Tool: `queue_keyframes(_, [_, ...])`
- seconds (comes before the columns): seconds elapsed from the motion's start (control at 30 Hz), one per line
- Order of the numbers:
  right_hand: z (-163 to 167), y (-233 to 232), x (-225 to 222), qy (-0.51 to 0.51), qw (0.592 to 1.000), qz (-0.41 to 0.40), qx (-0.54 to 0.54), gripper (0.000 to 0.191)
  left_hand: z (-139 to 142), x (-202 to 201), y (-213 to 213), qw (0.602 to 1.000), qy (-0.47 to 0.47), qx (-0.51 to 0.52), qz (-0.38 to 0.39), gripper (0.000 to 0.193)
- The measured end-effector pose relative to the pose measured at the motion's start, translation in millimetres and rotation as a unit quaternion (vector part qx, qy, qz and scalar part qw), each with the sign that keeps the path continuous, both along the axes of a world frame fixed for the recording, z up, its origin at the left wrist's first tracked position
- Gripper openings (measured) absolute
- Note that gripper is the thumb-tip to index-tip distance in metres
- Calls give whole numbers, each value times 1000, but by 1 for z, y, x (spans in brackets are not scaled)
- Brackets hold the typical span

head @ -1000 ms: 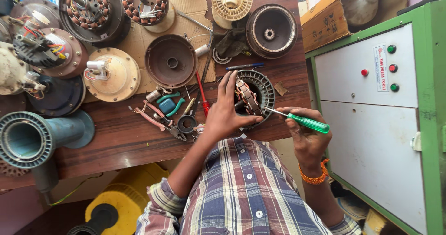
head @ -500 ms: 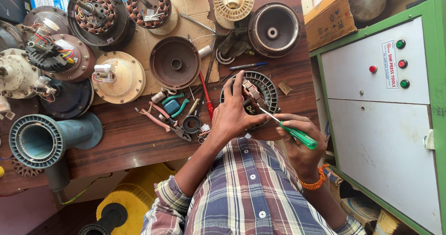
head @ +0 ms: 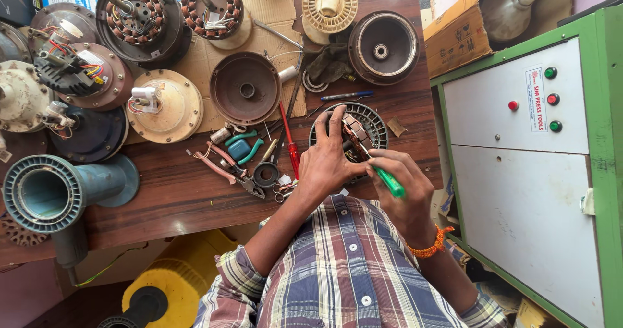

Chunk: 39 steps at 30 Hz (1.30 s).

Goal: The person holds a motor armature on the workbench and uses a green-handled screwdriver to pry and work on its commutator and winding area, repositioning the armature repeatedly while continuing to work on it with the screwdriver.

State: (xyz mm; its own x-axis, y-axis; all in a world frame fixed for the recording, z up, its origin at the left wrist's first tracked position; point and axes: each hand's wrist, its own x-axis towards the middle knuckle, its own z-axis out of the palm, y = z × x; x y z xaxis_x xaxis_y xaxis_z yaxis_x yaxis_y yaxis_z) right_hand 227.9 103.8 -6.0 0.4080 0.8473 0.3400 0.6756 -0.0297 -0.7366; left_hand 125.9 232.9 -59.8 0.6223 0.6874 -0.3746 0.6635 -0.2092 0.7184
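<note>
A round fan stator (head: 368, 121) with dark slotted rim and copper-wound core lies on the wooden bench (head: 195, 198) in front of me. My left hand (head: 329, 159) rests on its near left side, fingers spread over the rim and core, holding it in place. My right hand (head: 403, 192) grips a green-handled screwdriver (head: 388, 180), its thin shaft angled up-left with the tip inside the stator's windings.
Pliers, scissors, a red screwdriver (head: 290, 143) and a teal tool lie left of the stator. Several fan motor housings and wound stators crowd the bench's far side. A blue ribbed housing (head: 45, 195) sits at left, a green-framed cabinet (head: 538, 172) stands at right.
My right hand has drawn in from the right toward the stator, bringing the screwdriver more upright and its tip into the windings. The left hand stays on the stator.
</note>
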Motion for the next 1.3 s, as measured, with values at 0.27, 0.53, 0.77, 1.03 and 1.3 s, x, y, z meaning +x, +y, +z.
queue_keyframes(0.27, [-6,6,-2,34,999,-2,-18,21,-1,0,0,1000,-16,11,-6,128])
queue_keyframes(0.53, [-6,9,7,44,999,-3,-27,21,-3,3,-2,1000,-12,4,-7,122])
queue_keyframes(0.77, [-6,16,0,1,1000,-1,-26,22,-2,3,-3,1000,-12,4,-1,119])
queue_keyframes(1.03, [-5,15,5,23,1000,-4,-14,22,-1,6,-4,1000,-10,-16,-3,121])
queue_keyframes(1.3, [2,17,1,-4,999,46,-15,22,-2,3,-6,1000,-16,14,7,126])
